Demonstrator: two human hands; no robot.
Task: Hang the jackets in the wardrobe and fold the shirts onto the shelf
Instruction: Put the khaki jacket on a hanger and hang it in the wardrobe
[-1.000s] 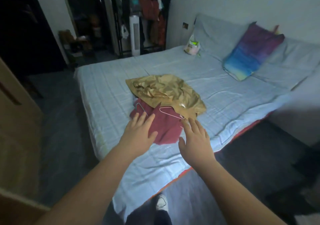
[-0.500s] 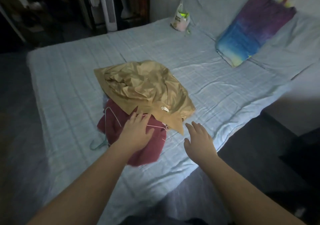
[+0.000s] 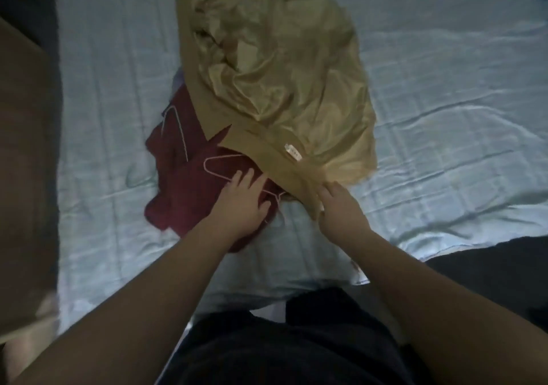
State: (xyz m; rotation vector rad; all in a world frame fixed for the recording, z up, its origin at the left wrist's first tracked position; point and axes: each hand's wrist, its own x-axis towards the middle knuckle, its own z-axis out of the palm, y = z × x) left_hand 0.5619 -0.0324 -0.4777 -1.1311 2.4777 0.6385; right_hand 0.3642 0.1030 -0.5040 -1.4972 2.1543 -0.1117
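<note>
While the left hand (image 3: 241,204) lay flat, fingers spread, on the maroon garment (image 3: 184,189) and a wire hanger (image 3: 225,156), the right hand (image 3: 341,209) touched the collar of the tan jacket (image 3: 281,73), its grip unclear, both clothes heaped on the pale blue bed (image 3: 444,118).

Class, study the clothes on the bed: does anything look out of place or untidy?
Yes. The tan jacket lies crumpled, lining and label showing, over a maroon garment on the bed. Two wire hangers lie loose on the maroon garment, holding nothing.
</note>
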